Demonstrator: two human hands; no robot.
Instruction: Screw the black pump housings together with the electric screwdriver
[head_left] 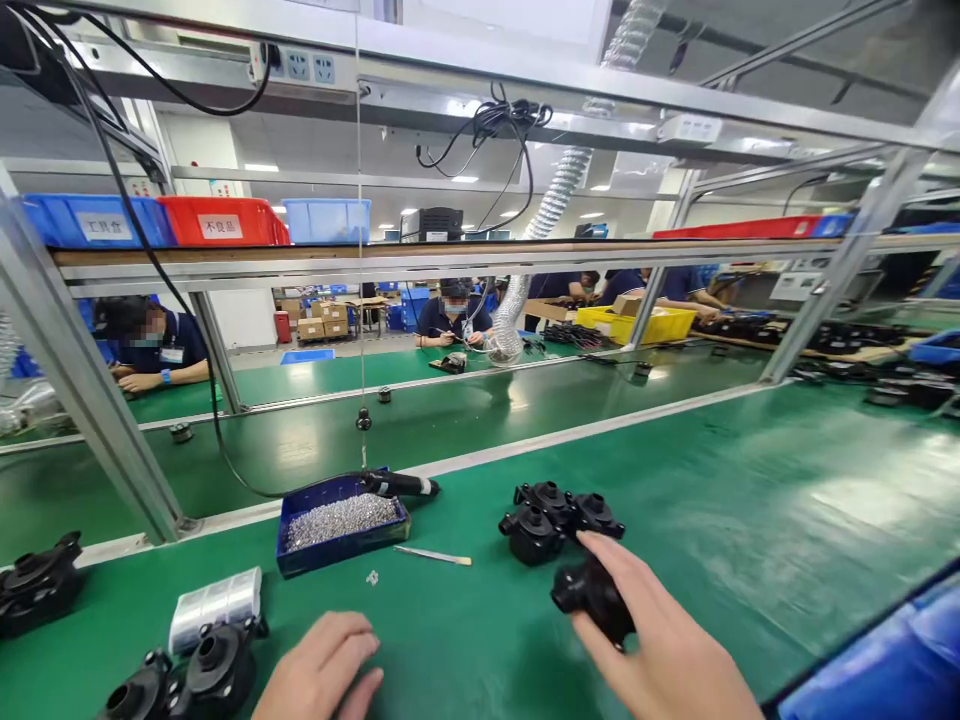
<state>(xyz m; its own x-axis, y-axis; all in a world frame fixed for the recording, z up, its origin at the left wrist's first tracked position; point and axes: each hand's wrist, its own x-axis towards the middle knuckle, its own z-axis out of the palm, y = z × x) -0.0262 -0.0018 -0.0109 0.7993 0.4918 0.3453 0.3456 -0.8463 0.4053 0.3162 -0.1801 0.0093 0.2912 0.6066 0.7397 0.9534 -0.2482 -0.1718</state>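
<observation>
While the right hand (664,645) curls round it, held black part (592,598): near side, right of centre; whether it touches the green bench (750,520) I cannot tell.
Right fingers: thumb and forefinger gripping the part from opposite sides.
Left hand (319,668): near side, left of centre; fingers half curled, narrow gap to thumb, nothing seen between.
Black part cluster (531,532): just beyond the held part.
Loose bits: small metal pieces (373,578), beyond the left hand; thin stick (431,555) to their right.
Blue tray (345,554): farther, full of metal pieces; black tool (401,485) across its far right corner.
Near left: silvery roll (216,608) beside black housings (216,662).
Far side: co-worker (454,318) seated at another bench.
</observation>
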